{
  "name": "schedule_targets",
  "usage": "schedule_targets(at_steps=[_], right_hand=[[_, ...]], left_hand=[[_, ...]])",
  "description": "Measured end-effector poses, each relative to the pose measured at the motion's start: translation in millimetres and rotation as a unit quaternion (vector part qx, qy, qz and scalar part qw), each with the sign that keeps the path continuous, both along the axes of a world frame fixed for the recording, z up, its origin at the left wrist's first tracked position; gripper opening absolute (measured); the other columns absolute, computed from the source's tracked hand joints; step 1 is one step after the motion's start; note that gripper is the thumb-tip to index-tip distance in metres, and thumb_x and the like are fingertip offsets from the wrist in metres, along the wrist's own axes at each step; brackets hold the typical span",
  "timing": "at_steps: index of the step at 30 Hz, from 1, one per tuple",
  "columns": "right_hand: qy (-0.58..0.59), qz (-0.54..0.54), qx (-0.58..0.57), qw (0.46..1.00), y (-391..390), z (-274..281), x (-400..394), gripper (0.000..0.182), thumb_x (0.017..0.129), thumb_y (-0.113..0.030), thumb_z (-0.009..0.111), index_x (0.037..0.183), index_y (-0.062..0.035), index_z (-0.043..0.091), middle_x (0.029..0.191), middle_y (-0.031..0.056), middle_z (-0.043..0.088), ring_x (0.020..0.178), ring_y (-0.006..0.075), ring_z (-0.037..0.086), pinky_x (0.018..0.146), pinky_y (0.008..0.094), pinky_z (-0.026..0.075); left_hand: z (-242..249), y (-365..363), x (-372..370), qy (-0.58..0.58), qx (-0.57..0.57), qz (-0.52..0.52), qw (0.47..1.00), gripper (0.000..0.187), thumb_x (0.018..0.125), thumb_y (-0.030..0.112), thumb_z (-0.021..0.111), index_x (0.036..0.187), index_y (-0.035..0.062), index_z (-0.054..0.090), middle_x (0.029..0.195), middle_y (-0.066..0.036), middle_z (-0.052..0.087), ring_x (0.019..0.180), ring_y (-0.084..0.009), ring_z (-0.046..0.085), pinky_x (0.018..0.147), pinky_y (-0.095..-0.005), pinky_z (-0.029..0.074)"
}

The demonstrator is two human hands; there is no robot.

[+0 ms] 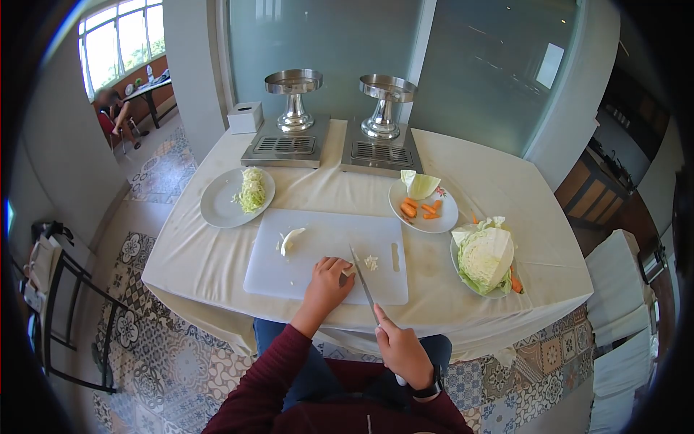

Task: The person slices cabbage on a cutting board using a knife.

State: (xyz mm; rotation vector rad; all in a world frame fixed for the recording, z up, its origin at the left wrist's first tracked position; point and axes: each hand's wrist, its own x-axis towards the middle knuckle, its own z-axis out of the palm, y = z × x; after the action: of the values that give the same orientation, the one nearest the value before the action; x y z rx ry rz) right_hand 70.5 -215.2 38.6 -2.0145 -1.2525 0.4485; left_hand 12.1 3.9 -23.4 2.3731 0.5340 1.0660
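My right hand [405,353] grips a kitchen knife [364,286], its blade angled across the white cutting board [311,228]. Just left of the blade, the bent fingers of my left hand [330,286] press a small pale piece of cabbage [350,270] onto the board; most of that piece is hidden under the fingers. Finely chopped cabbage [371,262] lies to the right of the blade. A curved cabbage slice [291,241] rests apart on the board's left half, with a few tiny scraps nearby.
Shredded cabbage [251,191] sits on a grey plate [217,199] at the back left. Another plate [447,221] carries carrot pieces [410,208] and a cabbage chunk [421,185]. A large cut cabbage [483,254] stands at the right. Two metal stands [295,101] are behind; a person [116,116] sits far left.
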Motion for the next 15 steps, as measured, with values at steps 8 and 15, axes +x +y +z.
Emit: schedule_targets(at_steps=[8, 15], right_hand=[[-0.001, -0.01, -0.016, 1.0, 30.4, 0.5, 10.7, 0.05, 0.098, -0.017, 0.05, 0.146, -0.0065, 0.045, 0.067, 0.0272, 0.061, 0.062, 0.0469, 0.061, 0.06, 0.0548, 0.047], [-0.008, -0.017, -0.018, 1.0, 20.6, -3.8, 4.8, 0.05, 0.098, -0.017, 0.052, 0.147, -0.0072, 0.045, 0.067, 0.0266, 0.06, 0.062, 0.0461, 0.061, 0.06, 0.0525, 0.047]], left_hand=[[-1.9, 0.7, -0.9, 0.0, 0.001, -0.012, 1.0, 0.018, 0.078, 0.012, 0.074, 0.093, 0.0051, 0.066, 0.095, -0.009, 0.068, 0.096, -0.0312, 0.062, 0.086, -0.0424, 0.047], [1.9, -1.1, -0.6, -0.004, 0.006, -0.002, 1.0, 0.017, 0.077, 0.009, 0.075, 0.091, 0.0042, 0.066, 0.093, -0.009, 0.069, 0.095, -0.0312, 0.063, 0.086, -0.0424, 0.049]])
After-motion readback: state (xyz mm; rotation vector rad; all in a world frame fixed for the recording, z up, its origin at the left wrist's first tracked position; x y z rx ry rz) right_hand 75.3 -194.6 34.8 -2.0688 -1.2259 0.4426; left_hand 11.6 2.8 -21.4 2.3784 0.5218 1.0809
